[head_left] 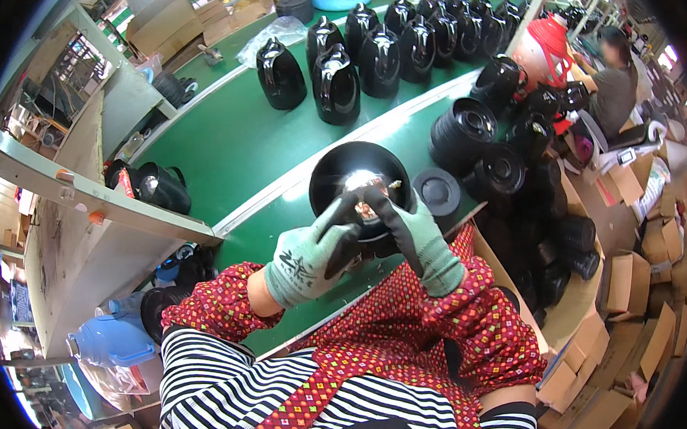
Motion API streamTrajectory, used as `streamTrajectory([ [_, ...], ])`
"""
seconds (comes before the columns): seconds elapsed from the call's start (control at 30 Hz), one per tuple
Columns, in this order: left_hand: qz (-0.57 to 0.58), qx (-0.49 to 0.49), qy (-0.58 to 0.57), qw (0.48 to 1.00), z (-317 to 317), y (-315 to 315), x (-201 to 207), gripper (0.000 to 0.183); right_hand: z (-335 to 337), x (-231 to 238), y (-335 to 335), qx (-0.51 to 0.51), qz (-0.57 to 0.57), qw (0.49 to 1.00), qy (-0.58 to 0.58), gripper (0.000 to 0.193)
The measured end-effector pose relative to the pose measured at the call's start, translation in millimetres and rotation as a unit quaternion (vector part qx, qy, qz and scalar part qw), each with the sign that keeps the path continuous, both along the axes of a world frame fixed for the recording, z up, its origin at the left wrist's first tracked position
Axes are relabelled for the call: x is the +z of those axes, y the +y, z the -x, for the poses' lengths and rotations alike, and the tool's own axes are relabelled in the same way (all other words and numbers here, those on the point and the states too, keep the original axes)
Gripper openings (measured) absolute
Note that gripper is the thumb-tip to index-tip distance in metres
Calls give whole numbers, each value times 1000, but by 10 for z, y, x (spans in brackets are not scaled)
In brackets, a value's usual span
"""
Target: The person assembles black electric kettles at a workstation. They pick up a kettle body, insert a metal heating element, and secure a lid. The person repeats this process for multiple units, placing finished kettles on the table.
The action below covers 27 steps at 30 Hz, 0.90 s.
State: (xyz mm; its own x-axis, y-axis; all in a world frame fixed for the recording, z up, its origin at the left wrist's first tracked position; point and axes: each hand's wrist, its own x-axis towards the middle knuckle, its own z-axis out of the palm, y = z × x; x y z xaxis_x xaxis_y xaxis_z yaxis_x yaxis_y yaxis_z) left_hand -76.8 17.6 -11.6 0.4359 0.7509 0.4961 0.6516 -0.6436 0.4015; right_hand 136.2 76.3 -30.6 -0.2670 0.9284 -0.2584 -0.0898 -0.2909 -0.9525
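My green-and-black gloved fingers (342,214) bunch over a round black vessel (327,180), grip unclear, a flat black disc (438,192) to its right.

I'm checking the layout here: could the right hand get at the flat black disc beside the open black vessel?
Probably yes: the flat black disc lies close to the right hand, uncovered. That hand is busy at the open black vessel, so it would likely have to come away first.
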Motion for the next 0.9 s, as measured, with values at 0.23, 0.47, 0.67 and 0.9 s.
streamTrajectory([
  [0.23, 294, 58, -441, 846, -69, -273, -199, 61, -1096, 40, -797, 34, -93, 993, 63, 56],
  [0.47, 717, -283, -509, 383, -223, -408, -1163, 51, -1489, 345, -905, 225, 28, 957, 178, 119],
  [0.67, 702, -267, -545, 372, -433, -451, -1202, 52, -1171, 384, -593, 337, -30, 937, 85, 94],
  [0.9, 658, -216, -610, 384, -360, -331, -1298, 53, -1078, -661, 449, 80, -261, 818, -506, 83],
])
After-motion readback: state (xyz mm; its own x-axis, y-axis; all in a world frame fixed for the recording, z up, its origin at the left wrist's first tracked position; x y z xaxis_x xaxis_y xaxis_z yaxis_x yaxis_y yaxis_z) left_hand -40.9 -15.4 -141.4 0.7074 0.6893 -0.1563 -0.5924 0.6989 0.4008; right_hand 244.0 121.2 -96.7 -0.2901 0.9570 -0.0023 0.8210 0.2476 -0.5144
